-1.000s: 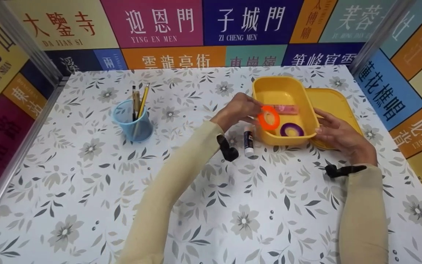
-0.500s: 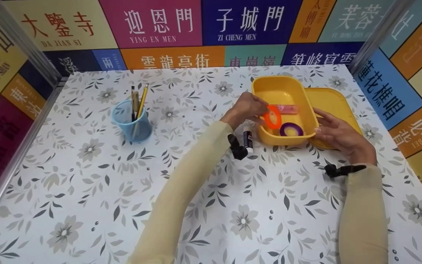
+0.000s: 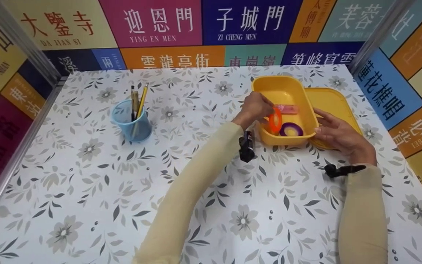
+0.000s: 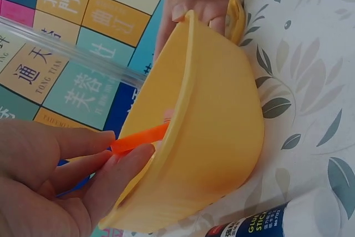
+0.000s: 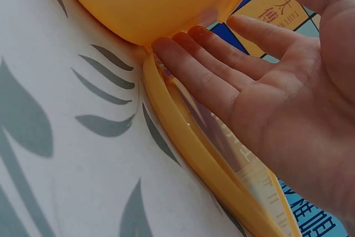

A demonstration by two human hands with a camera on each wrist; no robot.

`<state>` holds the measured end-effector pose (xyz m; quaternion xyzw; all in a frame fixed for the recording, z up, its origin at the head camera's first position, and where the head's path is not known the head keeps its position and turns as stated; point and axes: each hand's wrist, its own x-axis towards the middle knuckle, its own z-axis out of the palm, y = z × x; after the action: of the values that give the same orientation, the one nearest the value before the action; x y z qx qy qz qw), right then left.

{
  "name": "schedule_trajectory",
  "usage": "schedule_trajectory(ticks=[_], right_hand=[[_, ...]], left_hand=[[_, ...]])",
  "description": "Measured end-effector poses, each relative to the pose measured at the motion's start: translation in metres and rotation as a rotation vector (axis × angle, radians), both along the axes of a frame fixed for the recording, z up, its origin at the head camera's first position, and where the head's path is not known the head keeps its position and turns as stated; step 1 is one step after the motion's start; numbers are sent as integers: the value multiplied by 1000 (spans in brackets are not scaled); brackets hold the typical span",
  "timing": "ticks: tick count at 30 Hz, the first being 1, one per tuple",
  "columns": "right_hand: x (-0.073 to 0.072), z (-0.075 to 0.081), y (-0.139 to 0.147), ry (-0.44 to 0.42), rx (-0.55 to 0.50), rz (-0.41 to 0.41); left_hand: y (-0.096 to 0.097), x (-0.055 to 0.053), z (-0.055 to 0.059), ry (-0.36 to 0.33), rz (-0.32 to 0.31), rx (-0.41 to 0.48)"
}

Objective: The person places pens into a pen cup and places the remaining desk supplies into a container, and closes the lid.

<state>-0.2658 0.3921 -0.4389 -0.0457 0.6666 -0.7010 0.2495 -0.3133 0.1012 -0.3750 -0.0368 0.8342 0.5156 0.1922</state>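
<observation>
An orange roll of tape (image 3: 275, 120) is pinched between the thumb and fingers of my left hand (image 3: 255, 109), over the near-left part of a yellow lunch box (image 3: 286, 140). In the left wrist view the roll (image 4: 141, 138) is seen edge-on, crossing the box rim. Inside the box lie a purple roll of tape (image 3: 298, 128) and a pink, partly clear item (image 3: 288, 109) whose kind I cannot tell. My right hand (image 3: 344, 139) touches the right side of the box, its fingers (image 5: 194, 73) mostly straight against the outer wall and its thumb at the rim.
A yellow lid (image 3: 333, 104) lies right of the box, partly under the right hand. A glue stick (image 4: 272, 221) lies left of the box, partly hidden by the left wrist camera. A blue pen cup (image 3: 136, 126) with pens and a pencil stands at the left. Printed panels surround the table.
My left hand has moved right with the orange roll of tape, bringing it from the box's left rim further over the inside and turning it more edge-on. The right hand has stayed put.
</observation>
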Motion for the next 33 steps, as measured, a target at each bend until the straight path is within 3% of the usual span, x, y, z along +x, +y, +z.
schedule_trajectory(ticks=[10, 25, 33], right_hand=[[1, -2, -1, -9, 38, -37], [-1, -3, 1, 1, -15, -13], [-1, -1, -1, 1, 8, -8]], left_hand=[[3, 0, -4, 33, 24, -38], [-15, 8, -5, 138, 52, 119], [-33, 12, -9, 91, 51, 212]])
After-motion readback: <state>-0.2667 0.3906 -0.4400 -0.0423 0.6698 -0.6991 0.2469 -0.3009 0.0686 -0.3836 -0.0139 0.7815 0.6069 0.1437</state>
